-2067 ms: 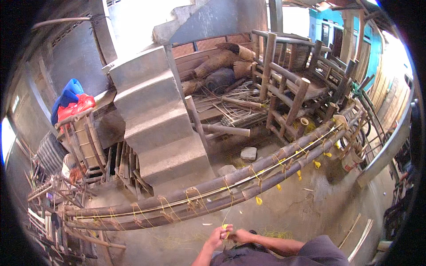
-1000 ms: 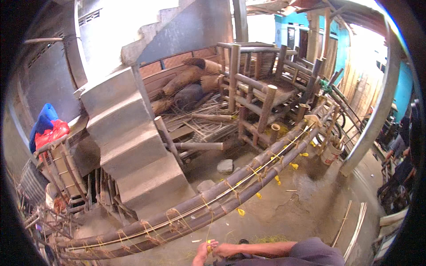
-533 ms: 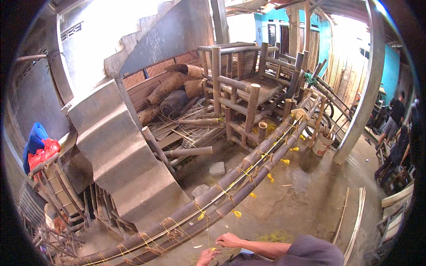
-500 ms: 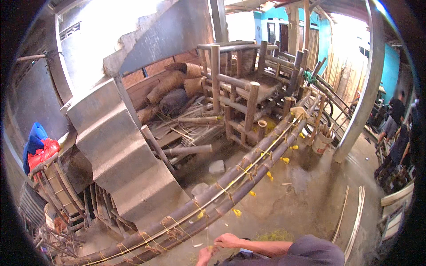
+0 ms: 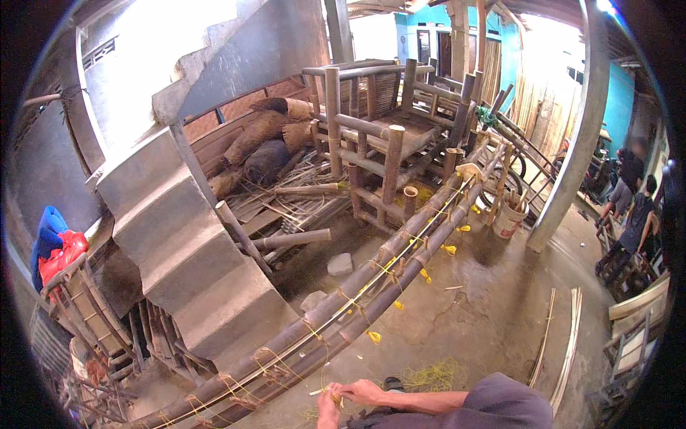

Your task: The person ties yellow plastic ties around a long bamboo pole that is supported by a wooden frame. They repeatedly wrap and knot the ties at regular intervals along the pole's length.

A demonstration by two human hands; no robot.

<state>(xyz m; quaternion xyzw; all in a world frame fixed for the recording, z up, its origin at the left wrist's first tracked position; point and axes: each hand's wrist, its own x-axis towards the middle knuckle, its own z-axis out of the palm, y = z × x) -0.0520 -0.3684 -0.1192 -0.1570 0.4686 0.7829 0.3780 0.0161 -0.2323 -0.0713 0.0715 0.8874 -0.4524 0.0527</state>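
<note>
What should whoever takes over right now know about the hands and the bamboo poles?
Left hand and right hand meet at the lower edge, pinching yellow string between them. The bundle of long bamboo poles lies on the floor just ahead, tied with yellow string at several spots along its length. A loose tangle of yellow string sits beside the right arm. The tie at the hands looks unfinished.

I work in a bamboo furniture workshop. Long bamboo poles (image 5: 400, 268) tied with yellow string lie on the concrete floor (image 5: 493, 300). Half-built bamboo chair frames (image 5: 386, 136) stand behind them.
</note>
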